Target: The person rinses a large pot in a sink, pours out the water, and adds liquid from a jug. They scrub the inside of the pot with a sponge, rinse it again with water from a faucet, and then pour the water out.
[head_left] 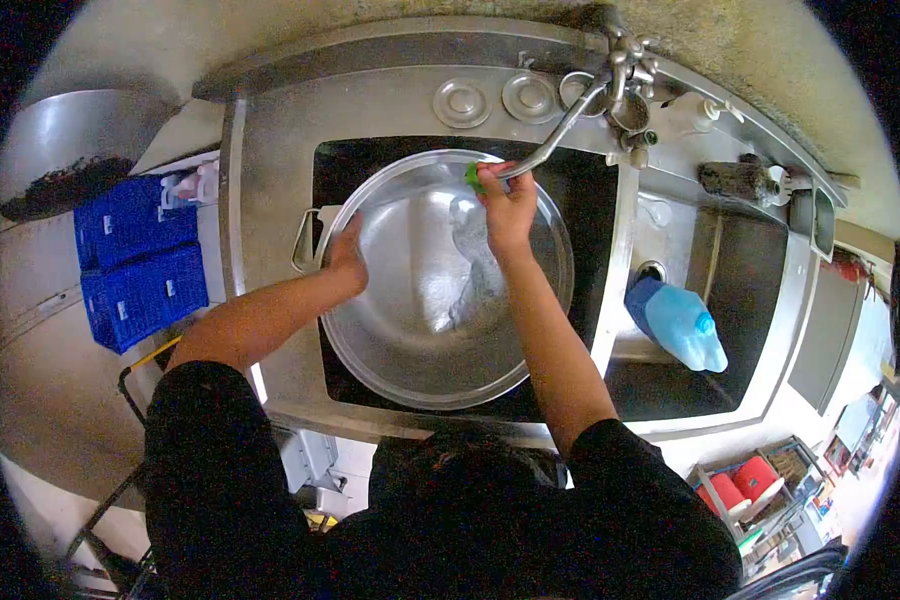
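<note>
A large round metal basin lies over the dark left sink, with some water pooled inside it. My left hand is closed on the basin's left rim, beside a white looped handle. Above the basin's upper right part, my right hand is closed around the end of the long tap spout. A green piece shows at the spout's tip, just past my fingers.
In the right sink lies a blue plastic bottle. Round metal lids sit on the back ledge near the tap base. Blue crates and a big metal bowl stand at left. A brush rests at back right.
</note>
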A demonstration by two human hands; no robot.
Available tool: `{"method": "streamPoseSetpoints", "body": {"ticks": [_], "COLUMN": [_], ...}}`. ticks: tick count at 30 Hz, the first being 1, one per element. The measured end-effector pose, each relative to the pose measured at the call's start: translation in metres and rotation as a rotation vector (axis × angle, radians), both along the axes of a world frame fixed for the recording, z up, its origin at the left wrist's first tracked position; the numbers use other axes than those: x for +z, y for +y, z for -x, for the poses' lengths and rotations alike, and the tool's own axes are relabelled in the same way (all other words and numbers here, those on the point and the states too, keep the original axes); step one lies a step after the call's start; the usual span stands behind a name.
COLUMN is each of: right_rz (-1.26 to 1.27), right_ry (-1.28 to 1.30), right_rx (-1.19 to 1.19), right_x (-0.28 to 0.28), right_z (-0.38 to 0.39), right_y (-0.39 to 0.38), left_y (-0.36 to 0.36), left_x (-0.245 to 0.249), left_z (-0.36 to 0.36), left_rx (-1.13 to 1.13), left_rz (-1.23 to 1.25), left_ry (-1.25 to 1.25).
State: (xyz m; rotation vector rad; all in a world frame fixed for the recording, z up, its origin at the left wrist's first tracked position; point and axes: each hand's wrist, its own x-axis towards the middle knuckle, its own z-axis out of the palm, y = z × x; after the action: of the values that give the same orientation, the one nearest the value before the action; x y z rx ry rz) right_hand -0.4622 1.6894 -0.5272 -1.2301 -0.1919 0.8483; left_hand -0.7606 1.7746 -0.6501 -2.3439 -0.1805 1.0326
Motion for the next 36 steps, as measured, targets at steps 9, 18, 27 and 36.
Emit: {"method": "streamPoseSetpoints", "body": {"ticks": [9,18,27,36], "right_rz": [0.095,0.082,-0.300,-0.279], "right_ry": [-0.113,0.192,0.882,1.043], "right_rx": [0.143,0.106,-0.044,0.170], "right_x": [-0.020,-0.053,-0.082,-0.177], "right_z": [-0.010,-0.045,-0.024,-0.006], "right_y": [-0.008,-0.087,-0.093,-0.077], "left_y": [0.018,-0.096,-0.084,-0.061], "left_x": [0.079,0.032,0.104,0.145], "left_z": [-0.151,-0.251,-0.319,-0.289], "left_rx": [0.529,1.253,1.101,1.098], "left_rz": [0.705,0.899,1.340,1.643], "left_ry": [-0.980,-1.289,-1.522,-1.205]}}
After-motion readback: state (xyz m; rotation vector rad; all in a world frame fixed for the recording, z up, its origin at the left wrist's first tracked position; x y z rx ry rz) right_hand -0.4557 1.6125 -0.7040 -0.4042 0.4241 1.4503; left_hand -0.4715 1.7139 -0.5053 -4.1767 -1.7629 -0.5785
